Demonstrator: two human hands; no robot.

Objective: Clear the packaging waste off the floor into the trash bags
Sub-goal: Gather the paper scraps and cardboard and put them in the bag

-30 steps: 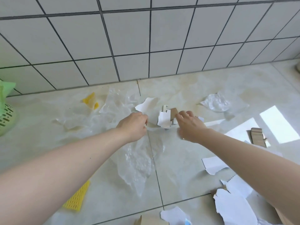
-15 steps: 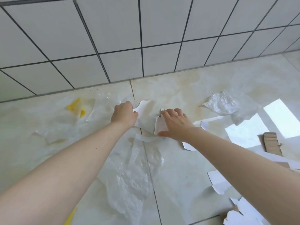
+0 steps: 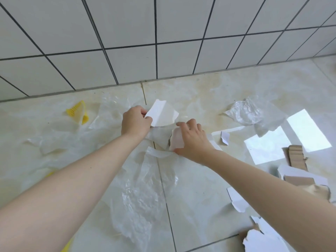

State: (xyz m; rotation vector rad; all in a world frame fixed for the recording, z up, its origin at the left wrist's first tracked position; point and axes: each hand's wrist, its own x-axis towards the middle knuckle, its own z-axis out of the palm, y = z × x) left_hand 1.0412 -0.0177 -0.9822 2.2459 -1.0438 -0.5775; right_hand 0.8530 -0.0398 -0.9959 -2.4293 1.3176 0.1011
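On the pale tiled floor [image 3: 209,197] near the foot of the white tiled wall [image 3: 127,42], the head view shows both bare arms reaching forward. The left hand [image 3: 135,122] pinches a white paper scrap [image 3: 161,114] between curled fingers and thumb, its free end lifted toward the wall. Just beside it, the right hand [image 3: 192,140] curls its fingers over a second white scrap [image 3: 176,140], gripping it low against the floor. A clear plastic sheet [image 3: 140,195] lies crumpled beneath and between the arms. A yellow plastic piece [image 3: 77,111] sits to the left, a wad of clear plastic [image 3: 245,111] to the right, and torn cardboard [image 3: 298,159] and white paper bits [image 3: 238,199] lie at the right edge.
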